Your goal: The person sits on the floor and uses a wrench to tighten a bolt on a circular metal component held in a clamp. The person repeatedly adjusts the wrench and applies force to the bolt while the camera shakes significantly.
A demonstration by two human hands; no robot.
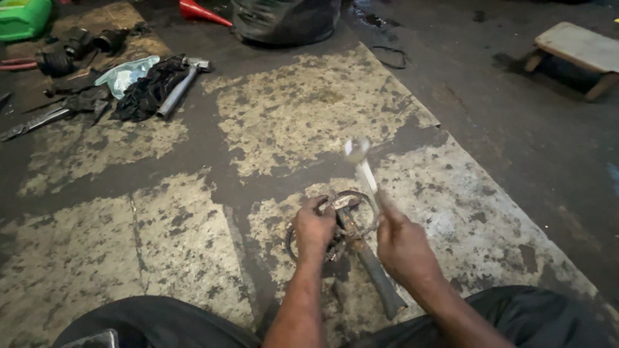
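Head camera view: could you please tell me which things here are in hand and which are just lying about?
In hand:
left hand on the metal ring
right hand holding the spanner
dark-handled tool between the hands

Lying about:
hammer
black rag
red funnel
green container
wooden stool

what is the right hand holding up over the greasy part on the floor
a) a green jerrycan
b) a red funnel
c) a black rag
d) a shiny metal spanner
d: the right hand grips a bright metal spanner, its head raised and blurred above the greasy ring-shaped part that the left hand steadies; the red funnel lies far off at the top.
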